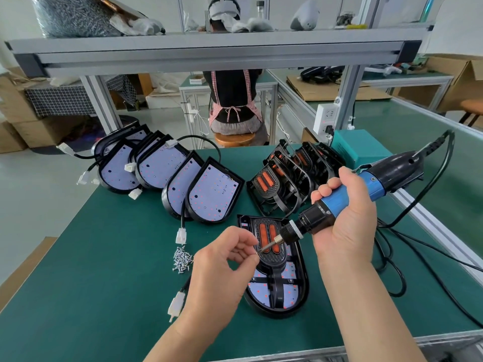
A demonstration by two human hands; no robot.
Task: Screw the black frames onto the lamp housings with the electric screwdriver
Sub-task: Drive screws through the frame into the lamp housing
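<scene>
At a green desk [104, 283], right hand [345, 218] fingers clasp the electric screwdriver [339, 198]; left hand [222, 265] fingers pinch a screw [257, 253] at its bit, over a black frame [277, 283] seated in a lamp housing [303, 299].

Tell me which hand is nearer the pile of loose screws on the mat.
Left. The left hand sits just right of the screw pile, pinching a screw at the bit tip; the right hand grips the electric screwdriver farther right, past the lamp housing.
</scene>
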